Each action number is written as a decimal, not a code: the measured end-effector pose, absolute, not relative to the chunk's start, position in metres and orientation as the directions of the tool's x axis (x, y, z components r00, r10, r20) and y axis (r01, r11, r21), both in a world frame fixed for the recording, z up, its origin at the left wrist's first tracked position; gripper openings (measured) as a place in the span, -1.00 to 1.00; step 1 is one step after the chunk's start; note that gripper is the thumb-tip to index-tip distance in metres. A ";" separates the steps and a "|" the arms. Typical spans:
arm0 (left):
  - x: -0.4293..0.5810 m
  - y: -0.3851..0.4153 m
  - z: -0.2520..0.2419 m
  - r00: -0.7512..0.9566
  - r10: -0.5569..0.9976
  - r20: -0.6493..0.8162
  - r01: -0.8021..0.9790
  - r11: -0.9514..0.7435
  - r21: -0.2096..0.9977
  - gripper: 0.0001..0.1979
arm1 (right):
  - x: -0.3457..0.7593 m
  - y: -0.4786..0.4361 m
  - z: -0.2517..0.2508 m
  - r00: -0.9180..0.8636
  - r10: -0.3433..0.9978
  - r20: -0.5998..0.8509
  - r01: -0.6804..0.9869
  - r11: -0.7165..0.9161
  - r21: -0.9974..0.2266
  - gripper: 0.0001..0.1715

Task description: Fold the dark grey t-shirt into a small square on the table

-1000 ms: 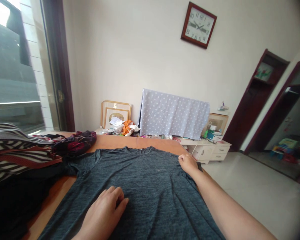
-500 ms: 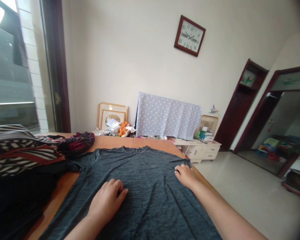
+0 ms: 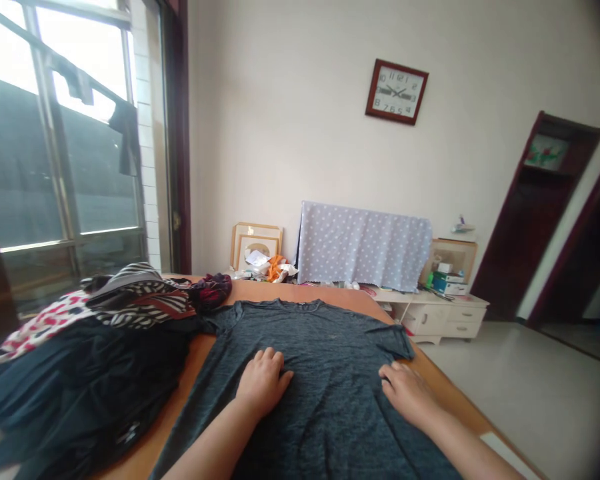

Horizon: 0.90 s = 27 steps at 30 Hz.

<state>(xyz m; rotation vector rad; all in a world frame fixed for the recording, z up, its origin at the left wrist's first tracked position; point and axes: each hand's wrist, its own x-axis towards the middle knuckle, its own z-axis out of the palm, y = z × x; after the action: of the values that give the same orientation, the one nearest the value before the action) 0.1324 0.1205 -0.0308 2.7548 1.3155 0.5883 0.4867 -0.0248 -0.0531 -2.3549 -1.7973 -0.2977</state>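
A dark grey heathered T-shirt (image 3: 325, 347) lies spread flat, collar away from me, on an orange-brown surface (image 3: 180, 387). My left hand (image 3: 263, 380) rests palm down on the middle of the shirt, fingers stretched out together. Flat on the shirt's right edge, below the right sleeve, lies my right hand (image 3: 405, 393), its fingers extended. Neither hand holds anything.
A heap of clothes (image 3: 80, 373), dark, striped and red-patterned, lies on the left of the surface. Beyond the far edge stand picture frames (image 3: 255, 241), a dotted cloth cover (image 3: 363, 245) and a low white cabinet (image 3: 445, 320). Windows at left, tiled floor (image 3: 530, 393) at right.
My right hand has slid from the shirt's right shoulder down along its right edge toward me. The left hand stays on the middle. The view has shifted, showing more of the window and clothes heap.
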 end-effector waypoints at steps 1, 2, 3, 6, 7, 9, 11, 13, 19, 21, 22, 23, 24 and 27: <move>0.132 0.119 -0.029 0.574 0.758 0.311 0.747 -0.640 0.179 -0.71 | 0.486 -0.029 -0.053 0.283 0.922 0.265 0.956 -0.292 -0.004 -0.80; 0.131 0.117 -0.028 0.578 0.760 0.297 0.751 -0.638 0.172 -0.69 | 0.485 -0.032 -0.052 0.300 0.914 0.272 0.951 -0.309 -0.011 -0.79; 0.131 0.115 -0.026 0.583 0.762 0.281 0.753 -0.637 0.167 -0.68 | 0.482 -0.036 -0.050 0.303 0.913 0.274 0.951 -0.307 -0.027 -0.79; 0.128 0.109 -0.023 0.595 0.768 0.236 0.754 -0.635 0.167 -0.66 | 0.467 -0.049 -0.046 0.257 0.935 0.242 0.966 -0.240 -0.099 -0.79; 0.127 0.107 -0.022 0.599 0.767 0.230 0.752 -0.637 0.169 -0.65 | 0.462 -0.054 -0.047 0.242 0.944 0.226 0.968 -0.220 -0.117 -0.79; 0.123 0.103 -0.020 0.609 0.760 0.228 0.742 -0.647 0.176 -0.63 | 0.454 -0.062 -0.050 0.225 0.952 0.208 0.970 -0.198 -0.139 -0.79; 0.119 0.100 -0.020 0.625 0.746 0.232 0.722 -0.665 0.192 -0.61 | 0.450 -0.069 -0.056 0.228 0.949 0.217 0.969 -0.200 -0.144 -0.77; 0.115 0.100 -0.021 0.636 0.734 0.239 0.698 -0.679 0.229 -0.60 | 0.449 -0.074 -0.061 0.235 0.940 0.248 0.969 -0.206 -0.139 -0.75; 0.109 0.119 -0.027 0.565 0.800 0.203 0.556 -0.551 0.622 -0.57 | 0.447 -0.082 -0.068 0.207 0.912 0.355 0.978 -0.181 -0.105 -0.70; 0.107 0.128 -0.027 0.542 0.827 0.148 0.482 -0.450 0.752 -0.53 | 0.445 -0.082 -0.067 0.203 0.907 0.368 0.978 -0.175 -0.109 -0.69; 0.105 0.132 -0.027 0.535 0.836 0.122 0.460 -0.410 0.788 -0.49 | 0.445 -0.083 -0.067 0.204 0.906 0.371 0.978 -0.174 -0.113 -0.69; 0.103 0.136 -0.026 0.532 0.841 0.103 0.448 -0.383 0.808 -0.44 | 0.444 -0.083 -0.067 0.206 0.905 0.374 0.978 -0.173 -0.118 -0.69; 0.100 0.140 -0.025 0.529 0.843 0.091 0.440 -0.365 0.821 -0.38 | 0.444 -0.083 -0.067 0.210 0.903 0.375 0.977 -0.175 -0.124 -0.69; 0.090 0.149 -0.023 0.523 0.849 0.075 0.400 -0.322 0.858 -0.29 | 0.443 -0.084 -0.067 0.218 0.903 0.370 0.974 -0.175 -0.146 -0.68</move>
<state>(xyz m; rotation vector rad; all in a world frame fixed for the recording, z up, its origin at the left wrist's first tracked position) 0.0898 0.1486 -0.0229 1.9259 1.0228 0.6771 0.4434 -0.0841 -0.0670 -2.1510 -1.7475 -0.2821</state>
